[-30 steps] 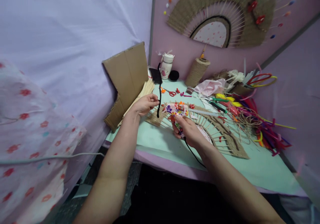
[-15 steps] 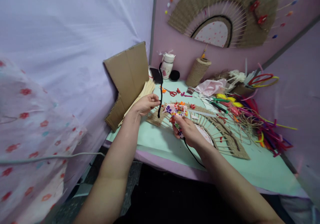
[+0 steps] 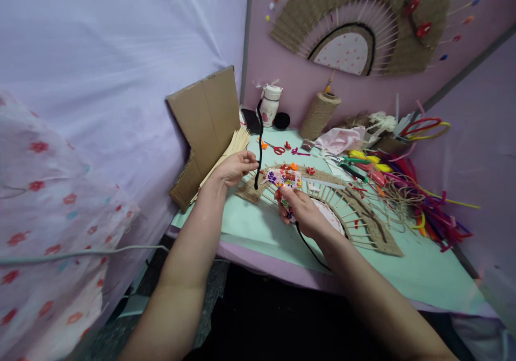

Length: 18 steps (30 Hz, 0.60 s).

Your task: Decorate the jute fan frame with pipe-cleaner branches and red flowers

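Note:
Between the fingertips of my left hand (image 3: 237, 167) a thin black fuzzy strip (image 3: 260, 141) is pinched, standing nearly upright. My right hand (image 3: 298, 205) is wrapped round a flower-patterned tool (image 3: 285, 177) that looks like a glue gun, its tip pointing left close to the strip. A black cord hangs down from its grip. Beneath both hands lies a fan-shaped burlap piece (image 3: 385, 237) with thin sticks and a pale half-round centre, partly hidden by my right hand.
Cardboard (image 3: 209, 119) and pale sticks (image 3: 237, 143) stand at the left. Behind are red scissors (image 3: 276, 149), a white bottle (image 3: 270, 106) and a twine spool (image 3: 320, 115). Green-handled pliers (image 3: 352, 171) and colourful fuzzy stems (image 3: 435, 216) lie right. A finished fan (image 3: 342, 55) hangs on the wall.

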Motion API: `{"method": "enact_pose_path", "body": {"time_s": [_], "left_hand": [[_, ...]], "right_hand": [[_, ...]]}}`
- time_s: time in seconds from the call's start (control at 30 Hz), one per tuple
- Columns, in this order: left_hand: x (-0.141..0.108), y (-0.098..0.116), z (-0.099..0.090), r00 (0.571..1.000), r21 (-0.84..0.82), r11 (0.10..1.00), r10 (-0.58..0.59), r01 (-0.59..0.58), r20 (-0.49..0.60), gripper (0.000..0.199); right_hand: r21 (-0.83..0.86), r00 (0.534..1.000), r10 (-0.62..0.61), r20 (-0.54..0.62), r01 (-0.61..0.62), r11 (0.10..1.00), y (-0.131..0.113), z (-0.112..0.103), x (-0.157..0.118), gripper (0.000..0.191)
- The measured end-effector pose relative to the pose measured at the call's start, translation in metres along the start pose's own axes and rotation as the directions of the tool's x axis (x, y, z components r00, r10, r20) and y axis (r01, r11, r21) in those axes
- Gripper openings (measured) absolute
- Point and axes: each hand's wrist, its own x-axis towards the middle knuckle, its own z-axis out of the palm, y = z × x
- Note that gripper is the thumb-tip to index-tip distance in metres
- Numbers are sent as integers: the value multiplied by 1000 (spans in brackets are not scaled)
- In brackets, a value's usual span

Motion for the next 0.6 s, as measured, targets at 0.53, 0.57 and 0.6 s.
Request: {"method": "enact_pose_path", "body": {"time_s": [0.53,0.57,0.6], "left_hand": [[7,-15,2,953,711,696,136,104,-272,19],[7,-16,3,945,758,640,154,128,-290,19],[7,-17,5,937,792,591,169,152,-306,19]], "right_hand": [[-356,972,-12,-235,-75,932,-17,-76,-67,49],[-393,966,-32,-255,-74,916,-18,-84,-72,50],[-430,960,-59,-274,-68,901,-18,-91,-77,51]]}}
